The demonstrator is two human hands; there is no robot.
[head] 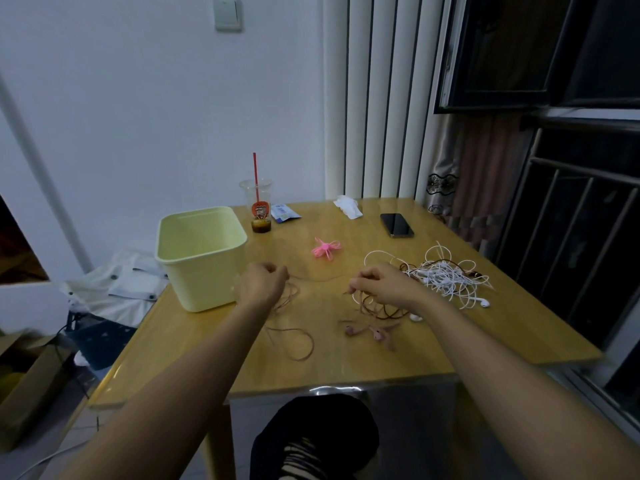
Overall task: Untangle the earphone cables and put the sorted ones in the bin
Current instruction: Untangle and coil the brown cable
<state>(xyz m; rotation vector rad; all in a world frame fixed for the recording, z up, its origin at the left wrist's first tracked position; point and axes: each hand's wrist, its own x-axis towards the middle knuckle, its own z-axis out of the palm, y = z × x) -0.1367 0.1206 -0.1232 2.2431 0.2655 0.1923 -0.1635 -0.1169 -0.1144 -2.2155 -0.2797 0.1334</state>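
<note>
Left hand [263, 282] is out over the table [381, 368], back of the hand up. Its fingers are curled under and away from me, and they pinch the pink cable [294, 344]. That forearm comes in long and straight from the near left.

Right hand [384, 285] sits level with it, with the wrist a little bent. Its fingers curl in toward the left and the tips pinch the same cable, with loops of it bunched under the palm. Between the two hands one thin strand sags in a shallow arc just above the wood.

More cable spills down from the left hand in loose loops. One wide loop lies on the table, nearer the front edge. The pink earbuds [367, 332] lie on the wood just in front of the right hand.

Close behind the right wrist sits the white tangle [443, 275], a heap of white cables with a darker brownish one threaded through. I can't tell whether it touches the wrist. A white earbud [483, 302] pokes out at its near right side.

The bin [201, 258], pale yellow, stands upright at the table's left edge, just beside the left hand.

Further back a pink bow [325, 249] lies mid-table. Behind it, near the wall, are a cup [258, 206] with a red straw and a little dark drink, and a packet [284, 213] beside the cup. Also at the back are a tissue [348, 206] and a phone [396, 225] lying flat.
</note>
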